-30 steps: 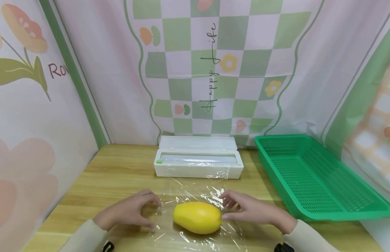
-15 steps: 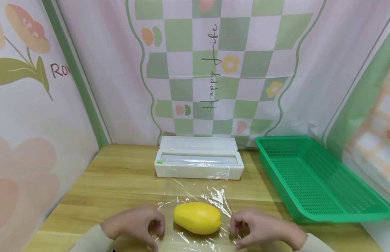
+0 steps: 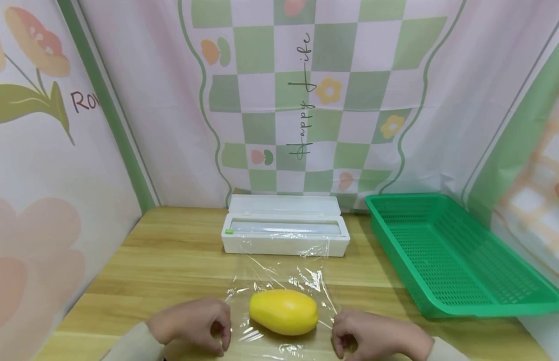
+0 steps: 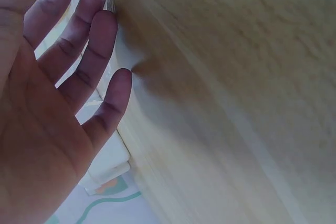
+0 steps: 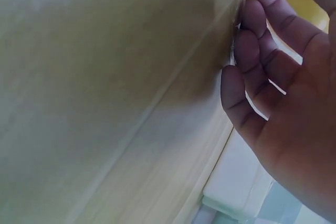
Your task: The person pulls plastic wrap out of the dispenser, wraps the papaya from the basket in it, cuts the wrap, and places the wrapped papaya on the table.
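A smooth yellow oblong fruit (image 3: 284,312), like a papaya, lies on its side on a sheet of clear plastic wrap (image 3: 279,273). This sheet runs forward over the table from a white wrap dispenser (image 3: 284,245), whose lid stands raised. At the sheet's left edge my left hand (image 3: 195,323) pinches the film, fingers curled and thumb close to them. My right hand (image 3: 374,333) pinches the opposite edge, right of the fruit. Both hands are apart from the fruit. In the wrist views, the fingertips of my left hand (image 4: 63,93) and right hand (image 5: 283,87) are at the tabletop; the thumbs are hidden.
A green plastic basket (image 3: 392,260) stands on the right side of the wooden table (image 3: 171,250). Printed curtains (image 3: 256,90) hang behind and at both sides. A small green slider (image 3: 229,231) sits at the dispenser's left end.
Both hands have come down toward me, and their spread fingers have drawn together on the edges of the wrap. The right hand has left the fruit's end. The fruit and dispenser stay put.
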`<state>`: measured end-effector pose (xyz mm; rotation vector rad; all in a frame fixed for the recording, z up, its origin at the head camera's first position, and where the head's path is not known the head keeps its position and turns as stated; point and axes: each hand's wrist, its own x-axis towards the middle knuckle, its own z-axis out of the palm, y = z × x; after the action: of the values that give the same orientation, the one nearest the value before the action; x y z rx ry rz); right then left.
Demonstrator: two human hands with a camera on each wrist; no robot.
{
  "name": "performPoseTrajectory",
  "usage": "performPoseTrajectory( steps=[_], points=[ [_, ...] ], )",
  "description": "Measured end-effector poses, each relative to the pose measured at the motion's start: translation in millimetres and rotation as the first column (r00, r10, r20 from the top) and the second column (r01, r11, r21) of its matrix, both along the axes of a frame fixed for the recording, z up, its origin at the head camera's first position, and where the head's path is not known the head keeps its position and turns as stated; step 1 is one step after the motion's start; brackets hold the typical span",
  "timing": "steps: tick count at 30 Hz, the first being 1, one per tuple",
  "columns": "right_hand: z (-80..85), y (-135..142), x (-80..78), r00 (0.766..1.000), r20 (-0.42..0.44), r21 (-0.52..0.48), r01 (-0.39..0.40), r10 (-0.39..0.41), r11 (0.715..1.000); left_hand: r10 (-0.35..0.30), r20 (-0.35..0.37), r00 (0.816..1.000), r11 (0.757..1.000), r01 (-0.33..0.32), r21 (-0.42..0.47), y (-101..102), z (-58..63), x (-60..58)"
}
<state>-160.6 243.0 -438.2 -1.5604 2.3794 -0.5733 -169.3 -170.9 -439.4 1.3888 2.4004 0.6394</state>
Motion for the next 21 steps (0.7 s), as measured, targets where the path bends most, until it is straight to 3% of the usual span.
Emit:
performPoseTrajectory(
  steps=[9, 15, 21],
  points=[
    [-0.2, 2.7, -0.2, 1.0, -0.009, -0.047, -0.004, 0.003, 0.999, -0.008, -0.003, 1.0, 1.0, 0.008, 0.03, 1.7, 2.8, -0.2],
    [10.6, 2.6, 3.3, 0.997, 0.072, -0.076, 0.024, -0.018, 0.997, -0.003, -0.018, 1.0, 0.998, 0.004, 0.069, 1.6, 10.6, 1.6],
    [21.8, 3.6, 1.3, 0.996, 0.068, -0.11, 0.059, -0.051, 0.992, 0.038, -0.021, 0.999, 0.992, -0.035, 0.125, 0.2, 15.0, -2.6]
  ],
)
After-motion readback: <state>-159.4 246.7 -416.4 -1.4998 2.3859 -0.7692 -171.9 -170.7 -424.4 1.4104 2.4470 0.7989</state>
